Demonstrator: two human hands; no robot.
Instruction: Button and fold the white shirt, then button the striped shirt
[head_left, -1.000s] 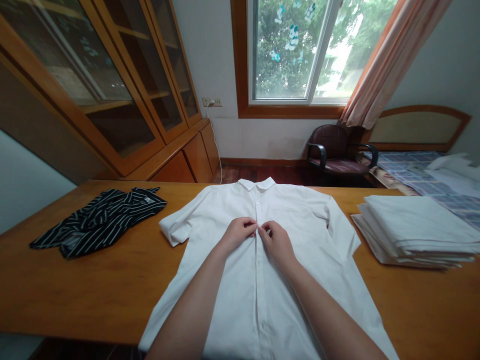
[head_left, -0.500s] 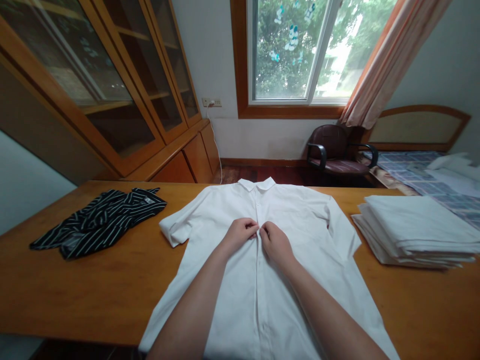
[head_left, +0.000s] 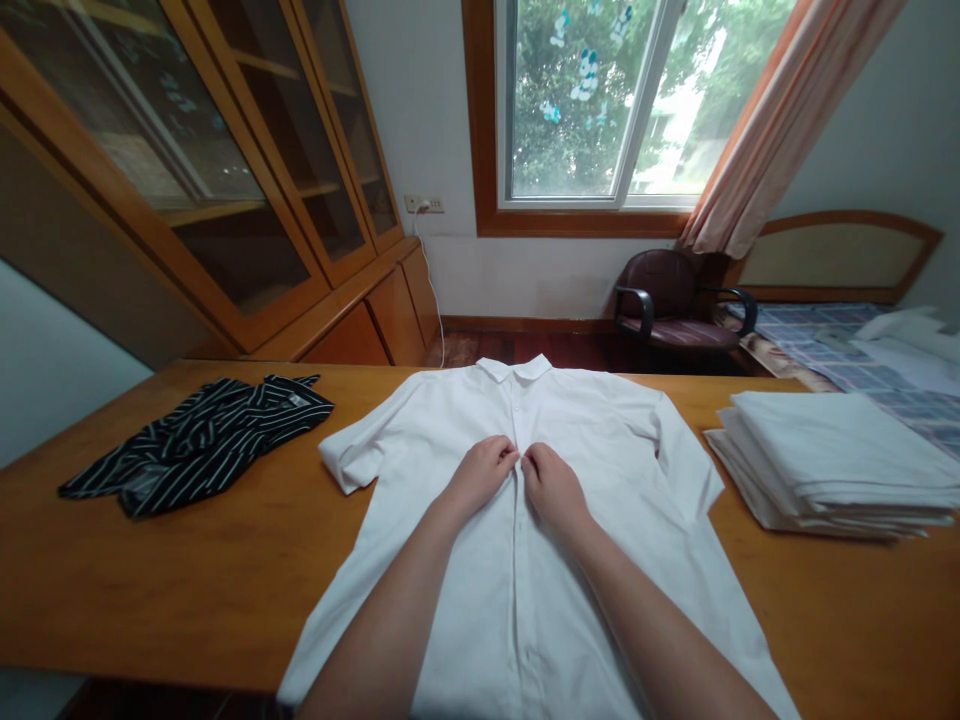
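Note:
A white button-up shirt [head_left: 465, 600] lies front side up on the wooden table, its collar at the far edge and its sleeves spread to both sides. On the front placket, below the collar, my left hand [head_left: 484, 470] pinches the left edge of the opening. Close beside it, my right hand [head_left: 551, 478] pinches the right edge, fingertips nearly meeting the left ones. Whatever button sits between the fingers is hidden by them. Further buttons run down the placket.
A crumpled black garment with white stripes [head_left: 217, 435] lies on the left of the table [head_left: 210, 590]. On the right sits a stack of folded white cloth [head_left: 840, 460]. Beyond are a glass-fronted cabinet [head_left: 300, 190], an office chair [head_left: 667, 300] and a bed [head_left: 832, 335].
Both hands stay at the same spot on the placket. Only the fingers shift very slightly; the shirt lies as before.

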